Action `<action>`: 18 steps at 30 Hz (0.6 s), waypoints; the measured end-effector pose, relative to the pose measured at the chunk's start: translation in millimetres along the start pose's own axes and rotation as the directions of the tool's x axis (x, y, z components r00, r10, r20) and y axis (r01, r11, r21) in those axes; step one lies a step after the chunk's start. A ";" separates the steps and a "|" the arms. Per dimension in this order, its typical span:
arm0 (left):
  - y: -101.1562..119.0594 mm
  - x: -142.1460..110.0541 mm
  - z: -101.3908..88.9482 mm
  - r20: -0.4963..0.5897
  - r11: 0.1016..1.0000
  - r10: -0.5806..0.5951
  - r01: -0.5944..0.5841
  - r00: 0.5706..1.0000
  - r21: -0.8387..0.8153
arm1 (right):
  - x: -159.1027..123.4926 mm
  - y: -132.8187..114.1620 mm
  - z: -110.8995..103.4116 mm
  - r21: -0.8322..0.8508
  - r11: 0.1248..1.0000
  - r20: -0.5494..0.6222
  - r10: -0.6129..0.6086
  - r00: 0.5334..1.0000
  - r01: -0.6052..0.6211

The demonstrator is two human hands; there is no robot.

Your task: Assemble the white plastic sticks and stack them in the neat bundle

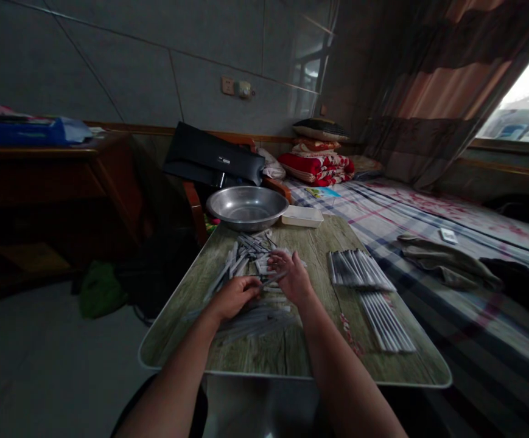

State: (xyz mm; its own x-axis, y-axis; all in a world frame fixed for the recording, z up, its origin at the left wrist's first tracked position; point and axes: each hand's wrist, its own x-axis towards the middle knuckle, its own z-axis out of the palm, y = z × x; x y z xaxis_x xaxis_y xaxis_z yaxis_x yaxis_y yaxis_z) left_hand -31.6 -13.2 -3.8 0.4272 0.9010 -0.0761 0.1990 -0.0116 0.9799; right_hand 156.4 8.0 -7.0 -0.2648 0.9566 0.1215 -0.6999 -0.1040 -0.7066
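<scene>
Between the two hands, over the middle of the wood-patterned table [323,359], a slim grey tube [272,280] is held out in the air above the pile. Its near end sits at the fingertips of the left hand [235,298], where thumb and forefinger pinch it, the other fingers folded in beneath. From there it sticks out past those fingertips toward the right hand [295,278], whose palm is turned inward, its thumb standing up and apart from loosely curled fingers. The tube's far end reaches the right palm, below the fingers; blur hides whether it touches the skin. Its long axis runs mostly crosswise, from the left fingertips rightward and slightly away from the person, at a shallow slant. Which end is its front cannot be told. Just beyond the hands lies a jumble of loose tubes [241,258] pointing various ways, and nearer the person, below the hands, pale translucent pieces [255,322] lie roughly crosswise. To the right, well apart from the hands, an upper bundle [360,269] of tubes lies against a lower row [388,322], side by side. A steel basin [248,207] and a white tray [302,216] stand at the far edge.
</scene>
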 end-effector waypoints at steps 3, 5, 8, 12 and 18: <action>2.8 -1.5 -1.3 -0.026 0.998 -0.008 0.007 1.000 -0.062 | -1.4 -3.2 0.4 0.076 0.997 0.039 0.030 0.999 -0.033; 3.8 -2.0 -3.1 -0.042 0.998 -0.005 0.003 0.999 -0.060 | -1.8 -2.3 -1.2 0.070 0.995 0.041 0.065 0.997 -0.068; 3.6 -2.2 -5.2 -0.054 0.998 -0.008 0.004 0.998 -0.070 | -1.9 1.3 -4.4 0.024 0.993 0.039 0.112 0.993 -0.113; 4.6 -2.7 -7.8 -0.108 0.991 -0.005 -0.009 0.994 -0.136 | 1.7 6.3 -8.9 -0.080 0.995 -0.028 0.054 0.998 -0.056; 11.5 -3.6 -14.9 -0.325 0.941 -0.009 -0.102 0.946 -0.321 | 9.8 18.2 -14.1 -0.925 0.373 -0.032 -0.274 0.961 0.076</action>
State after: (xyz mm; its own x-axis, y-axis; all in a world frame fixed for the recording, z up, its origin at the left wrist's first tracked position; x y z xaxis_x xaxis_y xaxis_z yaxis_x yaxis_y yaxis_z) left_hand -44.0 -10.1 10.5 0.1158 0.9931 -0.0207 -0.1396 0.0369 0.9895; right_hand 150.5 19.3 -28.5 -0.0416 0.9566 0.2884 0.3320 0.2855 -0.8991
